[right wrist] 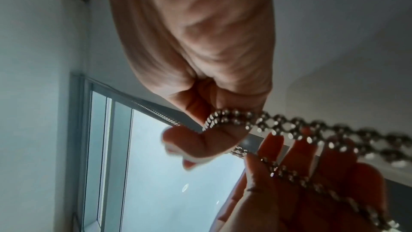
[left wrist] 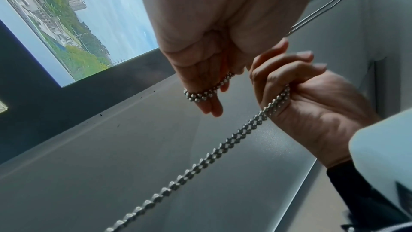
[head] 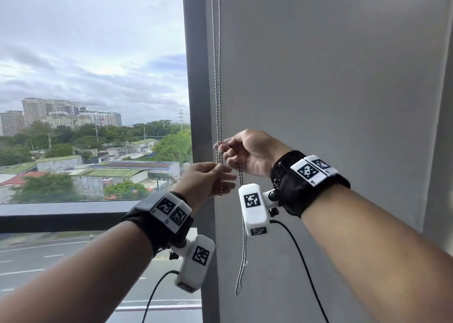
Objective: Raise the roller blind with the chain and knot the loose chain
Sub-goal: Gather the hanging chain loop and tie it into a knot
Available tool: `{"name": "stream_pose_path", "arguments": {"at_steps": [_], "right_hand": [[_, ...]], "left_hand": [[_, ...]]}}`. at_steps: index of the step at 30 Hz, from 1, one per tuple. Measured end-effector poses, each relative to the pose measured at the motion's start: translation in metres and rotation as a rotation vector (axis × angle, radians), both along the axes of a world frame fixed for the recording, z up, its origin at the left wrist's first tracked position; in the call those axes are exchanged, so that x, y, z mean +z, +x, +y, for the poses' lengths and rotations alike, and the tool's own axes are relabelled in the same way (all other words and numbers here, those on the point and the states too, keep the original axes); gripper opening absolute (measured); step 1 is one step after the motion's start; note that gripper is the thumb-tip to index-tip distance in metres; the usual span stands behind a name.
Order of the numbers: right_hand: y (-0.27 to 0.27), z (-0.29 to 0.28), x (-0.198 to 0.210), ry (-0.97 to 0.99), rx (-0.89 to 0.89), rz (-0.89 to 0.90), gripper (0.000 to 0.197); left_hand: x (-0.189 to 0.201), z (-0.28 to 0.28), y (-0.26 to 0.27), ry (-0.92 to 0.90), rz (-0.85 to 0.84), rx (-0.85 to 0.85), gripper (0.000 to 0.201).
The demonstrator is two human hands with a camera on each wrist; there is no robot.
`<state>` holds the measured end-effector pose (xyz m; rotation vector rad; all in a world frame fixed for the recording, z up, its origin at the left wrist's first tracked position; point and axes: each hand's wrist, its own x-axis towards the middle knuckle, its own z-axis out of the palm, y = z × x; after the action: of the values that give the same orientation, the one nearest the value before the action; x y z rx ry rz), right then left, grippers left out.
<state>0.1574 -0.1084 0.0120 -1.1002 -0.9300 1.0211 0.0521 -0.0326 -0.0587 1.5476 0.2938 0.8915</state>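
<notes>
So both hands are up at the bead chain, which hangs in a doubled strand right along the dark window frame beside the grey wall. The left hand sits a bit lower, thumb and fingertips pinching the strand, and from the left wrist view the chain crosses over its fingers. The right hand is just above it and curled round a loop of the chain; in the right wrist view the beads wrap around a bent finger. The loose end dangles down below the right wrist, past the white wrist camera. Outside the glass it's rooftops, trees and cloudy sky.
</notes>
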Motion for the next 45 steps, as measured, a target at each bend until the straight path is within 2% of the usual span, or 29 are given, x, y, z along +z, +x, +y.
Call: {"name": "stream_pose_path", "arguments": {"at_steps": [4,7,8,10,14,16,18,22,25,29,34,36,39,41,42,45], "right_hand": [[-0.011,-0.006,-0.001,-0.009,0.075,-0.098,0.026],[-0.01,-0.009,-0.007,-0.039,0.149,-0.168,0.026],[-0.01,-0.01,-0.008,-0.046,0.148,-0.198,0.024],[-0.009,-0.009,-0.009,-0.048,0.103,-0.26,0.018],[-0.004,0.0,-0.013,-0.007,-0.105,-0.361,0.015],[-0.001,0.004,-0.017,0.022,-0.198,-0.385,0.012],[0.001,0.006,-0.02,0.039,-0.254,-0.393,0.009],[0.004,0.008,-0.022,0.062,-0.38,-0.397,0.027],[0.001,0.009,-0.021,0.081,-0.395,-0.418,0.033],[-0.003,0.012,-0.022,0.085,-0.429,-0.454,0.035],[0.005,0.012,-0.022,0.066,-0.422,-0.519,0.025],[0.008,0.007,-0.019,0.041,-0.381,-0.573,0.017],[0.011,0.001,-0.015,0.005,-0.388,-0.76,0.018],[0.011,-0.002,-0.013,-0.022,-0.396,-0.857,0.02],[0.009,-0.003,-0.012,-0.029,-0.343,-0.809,0.019],[0.005,-0.006,-0.014,-0.013,-0.169,-0.439,0.024]], "left_hand": [[0.0,0.001,0.004,-0.046,-0.014,0.02,0.013],[0.003,0.002,0.005,-0.1,-0.022,-0.014,0.024],[0.005,0.001,0.005,-0.112,-0.025,-0.022,0.022],[0.007,-0.001,0.004,-0.137,-0.03,-0.043,0.019],[0.007,0.003,0.0,-0.192,-0.034,-0.227,0.041],[0.007,0.004,-0.002,-0.207,-0.044,-0.255,0.043],[0.009,0.002,-0.002,-0.16,-0.038,-0.194,0.034],[0.011,0.003,0.0,0.014,-0.026,-0.015,0.015],[0.011,0.003,0.002,0.073,-0.027,0.068,0.005],[0.008,0.003,0.01,0.091,-0.045,0.185,0.012],[0.009,0.001,0.009,0.108,-0.033,0.15,0.024],[0.01,0.003,0.008,0.126,-0.009,0.146,0.021],[0.013,0.005,0.008,0.158,0.044,0.138,0.013],[0.016,0.005,0.008,0.171,0.069,0.136,0.018],[0.018,0.006,0.008,0.183,0.074,0.139,0.019],[0.021,0.009,0.006,0.214,0.07,0.19,0.014]]}}
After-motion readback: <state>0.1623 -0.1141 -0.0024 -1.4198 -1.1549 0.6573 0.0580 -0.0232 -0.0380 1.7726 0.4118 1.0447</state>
